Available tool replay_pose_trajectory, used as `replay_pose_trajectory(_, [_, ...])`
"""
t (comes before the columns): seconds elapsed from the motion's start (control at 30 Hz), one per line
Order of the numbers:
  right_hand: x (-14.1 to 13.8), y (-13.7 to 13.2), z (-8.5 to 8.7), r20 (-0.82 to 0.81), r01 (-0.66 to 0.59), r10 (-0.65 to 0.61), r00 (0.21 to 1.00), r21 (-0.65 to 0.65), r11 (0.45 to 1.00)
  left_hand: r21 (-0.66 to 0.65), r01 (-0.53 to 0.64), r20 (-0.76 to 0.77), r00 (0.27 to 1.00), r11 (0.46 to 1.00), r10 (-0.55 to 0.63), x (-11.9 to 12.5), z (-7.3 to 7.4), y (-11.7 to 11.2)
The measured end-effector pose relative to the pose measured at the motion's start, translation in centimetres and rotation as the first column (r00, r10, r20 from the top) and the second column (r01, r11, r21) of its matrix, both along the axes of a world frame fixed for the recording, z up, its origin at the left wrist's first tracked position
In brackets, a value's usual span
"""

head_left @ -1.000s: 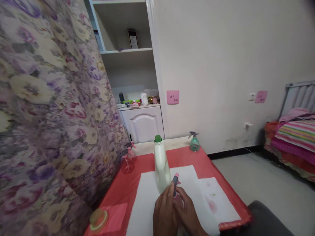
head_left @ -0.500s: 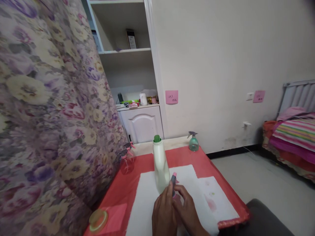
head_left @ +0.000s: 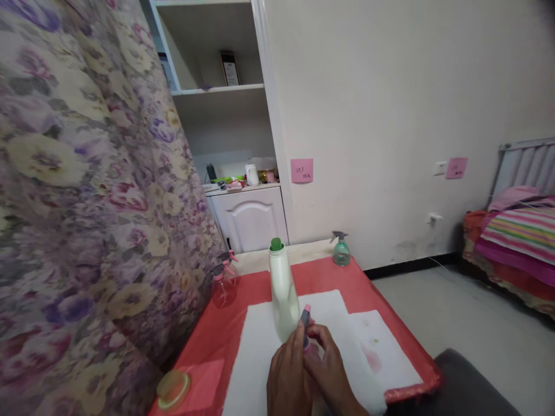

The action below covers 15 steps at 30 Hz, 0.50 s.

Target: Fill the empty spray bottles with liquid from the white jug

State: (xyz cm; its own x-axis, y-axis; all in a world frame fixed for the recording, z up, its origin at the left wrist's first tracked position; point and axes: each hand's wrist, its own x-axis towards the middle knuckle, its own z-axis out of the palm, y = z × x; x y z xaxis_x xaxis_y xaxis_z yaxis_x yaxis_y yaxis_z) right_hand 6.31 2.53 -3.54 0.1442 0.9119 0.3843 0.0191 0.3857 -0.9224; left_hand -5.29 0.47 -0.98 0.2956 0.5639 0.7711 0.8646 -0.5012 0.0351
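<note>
Both my hands meet low in the middle of the view over a white cloth (head_left: 260, 352) on a red table (head_left: 373, 289). My left hand (head_left: 288, 375) and my right hand (head_left: 327, 367) are closed together around a small pink and grey spray head (head_left: 306, 316) that sticks up between the fingers. What lies below it in my hands is hidden. Just behind my hands stands a tall white bottle with a green cap (head_left: 281, 289).
A pink spray bottle (head_left: 224, 284) stands at the table's left, a green spray bottle (head_left: 341, 249) at its far edge. A round lid (head_left: 173, 388) lies on a pink sheet near left. A flowered curtain (head_left: 78, 202) hangs left; a bed (head_left: 511, 242) is at right.
My hands and the spray head have stayed almost in place; the view has shifted slightly.
</note>
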Motion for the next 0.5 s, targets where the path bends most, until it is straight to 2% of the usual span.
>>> replay_pose_trajectory(0.13, [0.17,-0.01,-0.75,0.04,-0.097,0.095,0.995,0.063,0.993,-0.027,0.013,0.014,1.0,1.0,-0.012,-0.13,-0.09,0.0])
replay_pose_trajectory(0.33, [-0.02,-0.1,0.05,0.005,-0.018,0.018,1.0,0.023,1.0,-0.093,0.048,0.042,0.998,0.995,-0.044,-0.25,0.26,-0.27])
replay_pose_trajectory(0.43, [0.17,-0.34,0.03,0.004,-0.062,0.062,0.998,0.034,0.997,-0.114,0.035,0.065,0.997,0.993,-0.028,-0.47,0.05,-0.39])
replay_pose_trajectory(0.5, [0.63,-0.47,-0.61,0.024,-0.079,0.078,0.997,0.053,0.995,-0.108,0.032,0.095,0.995,0.994,-0.021,-0.69,-0.24,-0.43])
